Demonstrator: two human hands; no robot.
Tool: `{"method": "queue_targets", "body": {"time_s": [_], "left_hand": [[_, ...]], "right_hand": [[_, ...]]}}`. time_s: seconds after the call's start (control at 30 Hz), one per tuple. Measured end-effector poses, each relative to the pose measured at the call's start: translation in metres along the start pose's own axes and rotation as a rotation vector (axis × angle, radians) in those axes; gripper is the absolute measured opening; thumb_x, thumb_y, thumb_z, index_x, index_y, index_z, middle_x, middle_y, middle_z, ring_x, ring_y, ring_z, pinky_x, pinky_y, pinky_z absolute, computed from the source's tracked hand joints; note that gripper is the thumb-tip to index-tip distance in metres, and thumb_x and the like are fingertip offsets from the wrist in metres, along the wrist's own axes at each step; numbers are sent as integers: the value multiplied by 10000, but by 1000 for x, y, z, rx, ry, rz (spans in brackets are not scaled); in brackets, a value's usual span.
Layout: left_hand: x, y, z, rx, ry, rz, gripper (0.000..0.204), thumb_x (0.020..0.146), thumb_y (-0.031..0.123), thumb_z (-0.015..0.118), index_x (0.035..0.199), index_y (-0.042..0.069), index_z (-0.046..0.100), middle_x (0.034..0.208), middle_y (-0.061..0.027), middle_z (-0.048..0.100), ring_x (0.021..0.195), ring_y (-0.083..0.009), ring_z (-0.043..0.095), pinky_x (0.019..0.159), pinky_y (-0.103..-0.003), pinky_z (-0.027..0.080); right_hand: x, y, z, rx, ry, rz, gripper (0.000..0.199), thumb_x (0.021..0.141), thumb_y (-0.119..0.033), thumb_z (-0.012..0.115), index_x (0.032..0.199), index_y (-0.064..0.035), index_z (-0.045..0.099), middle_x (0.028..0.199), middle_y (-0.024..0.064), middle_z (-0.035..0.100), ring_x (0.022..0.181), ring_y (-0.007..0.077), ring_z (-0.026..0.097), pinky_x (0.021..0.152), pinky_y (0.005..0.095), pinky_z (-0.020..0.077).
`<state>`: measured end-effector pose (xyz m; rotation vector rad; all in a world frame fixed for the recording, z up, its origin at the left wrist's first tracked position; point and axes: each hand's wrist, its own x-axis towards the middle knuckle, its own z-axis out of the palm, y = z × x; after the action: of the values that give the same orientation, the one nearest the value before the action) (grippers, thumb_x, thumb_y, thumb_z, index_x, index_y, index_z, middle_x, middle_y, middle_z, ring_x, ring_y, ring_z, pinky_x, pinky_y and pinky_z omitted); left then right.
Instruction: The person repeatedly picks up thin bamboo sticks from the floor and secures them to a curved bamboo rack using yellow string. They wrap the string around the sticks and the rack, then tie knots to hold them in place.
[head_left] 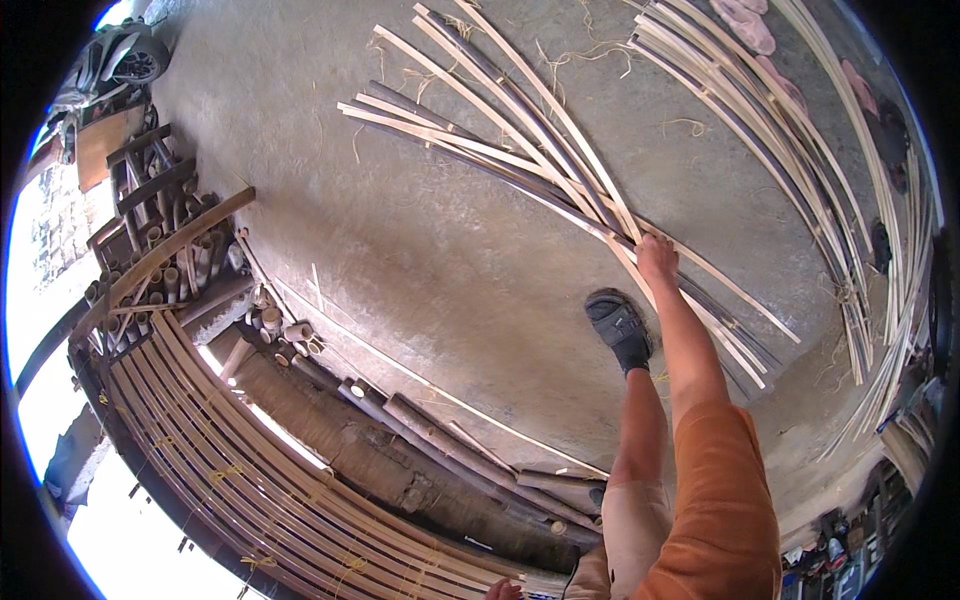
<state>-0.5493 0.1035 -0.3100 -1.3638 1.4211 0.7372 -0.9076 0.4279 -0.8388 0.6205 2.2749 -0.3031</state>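
My right hand [656, 256] reaches down to the concrete floor and closes on a bundle of long split bamboo strips [520, 140] that fan out toward the upper left. My orange sleeve [715, 500] runs up from the lower edge. My foot in a black sandal [619, 326] stands just left of that hand, beside the strips. Only the fingertips of my left hand [503, 590] show at the bottom edge; whether they hold anything is hidden.
A second, larger pile of bamboo strips [800, 150] curves along the right. A lashed bamboo lattice panel [250, 480] leans at lower left, with cut bamboo tubes [170, 260] and poles [450, 450] beside it. A motorbike [120, 60] is parked at top left.
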Motion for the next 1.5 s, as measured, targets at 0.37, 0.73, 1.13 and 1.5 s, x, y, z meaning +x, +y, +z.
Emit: {"method": "queue_targets", "body": {"time_s": [0.37,0.73,1.13,1.5], "left_hand": [[-66,-3,-32,-268,56,81,370,996,314,543,1188,7,618,1036,-101,696,977,-191,643,867,-339,504],[-200,118,-162,-273,525,843,466,996,368,492,1272,0,564,1147,-233,648,1117,-332,620,952,-391,472],[-304,-76,-326,-1087,903,694,306,1057,290,413,886,68,536,695,32,458,616,-64,429,548,-239,383],[-271,-311,-382,-643,981,-84,436,931,438,571,861,19,665,837,-246,635,838,-434,607,719,-511,447]], "right_hand": [[-188,-90,-250,784,586,-608,222,968,-143,532,1142,-13,574,1001,203,641,934,384,633,756,437,514],[-532,-348,-498,1194,306,-1502,302,1037,-172,416,1295,-19,452,770,0,470,622,101,422,565,238,406],[-985,-502,-363,1223,-1467,-1131,249,1052,-284,413,1285,-196,418,736,-4,496,567,62,464,496,219,452],[-962,-525,-251,-186,-1576,-914,354,996,-353,529,1212,-73,534,1136,135,609,910,183,653,802,327,573]]}}
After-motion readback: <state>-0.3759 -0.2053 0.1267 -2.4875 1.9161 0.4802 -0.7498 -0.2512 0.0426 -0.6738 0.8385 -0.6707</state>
